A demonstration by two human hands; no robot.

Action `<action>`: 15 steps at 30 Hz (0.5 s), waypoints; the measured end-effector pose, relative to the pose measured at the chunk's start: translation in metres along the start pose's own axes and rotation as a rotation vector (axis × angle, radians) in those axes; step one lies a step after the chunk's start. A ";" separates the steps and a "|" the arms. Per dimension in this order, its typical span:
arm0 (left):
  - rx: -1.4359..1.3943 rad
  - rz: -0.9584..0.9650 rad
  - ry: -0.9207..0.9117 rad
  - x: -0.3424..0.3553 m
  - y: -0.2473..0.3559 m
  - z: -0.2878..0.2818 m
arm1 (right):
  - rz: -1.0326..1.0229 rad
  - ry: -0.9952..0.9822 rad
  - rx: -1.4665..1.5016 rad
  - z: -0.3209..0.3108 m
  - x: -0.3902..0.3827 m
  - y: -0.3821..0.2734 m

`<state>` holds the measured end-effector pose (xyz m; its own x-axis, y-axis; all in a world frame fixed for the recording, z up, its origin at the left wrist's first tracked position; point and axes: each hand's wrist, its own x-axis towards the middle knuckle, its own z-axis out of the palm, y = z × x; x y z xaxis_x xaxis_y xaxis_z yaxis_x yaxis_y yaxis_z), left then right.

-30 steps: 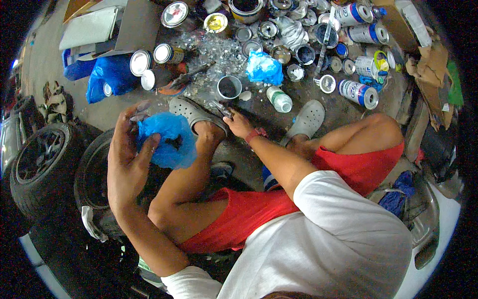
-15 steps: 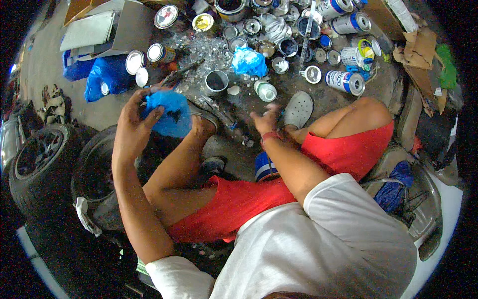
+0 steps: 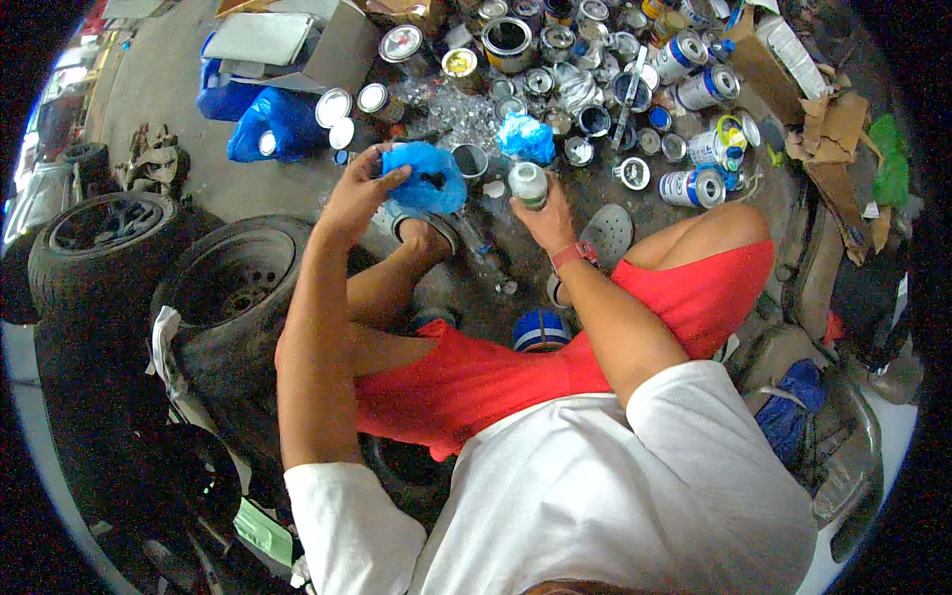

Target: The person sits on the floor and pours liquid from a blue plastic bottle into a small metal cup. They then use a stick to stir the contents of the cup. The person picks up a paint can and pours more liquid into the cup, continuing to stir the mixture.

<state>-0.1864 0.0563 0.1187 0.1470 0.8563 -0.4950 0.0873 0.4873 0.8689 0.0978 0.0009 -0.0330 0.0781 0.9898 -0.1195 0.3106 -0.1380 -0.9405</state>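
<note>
My left hand [image 3: 355, 196] pinches a thin, light-blue plastic bag [image 3: 444, 190] that has a dark smear on it. To its right, my right hand [image 3: 548, 220] is wrapped round a small, clear bottle [image 3: 529, 181] with whitish contents. Between the two stands a cup with a dark inside [image 3: 470, 161]. Beyond the bottle lies a crumpled bright-blue plastic bag [image 3: 526, 137] among the paint cans.
Many paint cans, such as an open one [image 3: 507, 42] and a fallen one [image 3: 692, 188], crowd the floor ahead. At the left are tyres [image 3: 233, 273], a cardboard box [image 3: 337, 50] and a blue bag [image 3: 273, 124]. Torn cardboard [image 3: 833, 124] lies at the right.
My right hand, empty before, has taken hold of the small bottle that stood on the floor. My left hand still holds the blue plastic bag. The whole view has shifted.
</note>
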 end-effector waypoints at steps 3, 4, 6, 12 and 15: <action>-0.088 -0.034 -0.032 0.009 -0.010 0.000 | -0.259 -0.029 -0.112 -0.008 0.009 -0.043; -0.102 -0.034 -0.033 0.005 -0.008 0.006 | -0.309 -0.069 -0.142 -0.013 0.010 -0.061; -0.056 -0.024 0.055 0.001 -0.005 0.018 | -0.413 -0.167 -0.149 -0.024 0.016 -0.090; 0.317 0.221 0.107 -0.015 0.025 0.037 | -0.623 -0.414 -0.154 -0.054 0.030 -0.149; 0.493 0.332 0.169 -0.026 0.039 0.043 | -0.629 -0.496 -0.190 -0.064 0.033 -0.157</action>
<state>-0.1449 0.0457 0.1651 0.0901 0.9836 -0.1562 0.5142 0.0883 0.8531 0.1124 0.0530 0.1313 -0.5781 0.7788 0.2435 0.3151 0.4883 -0.8138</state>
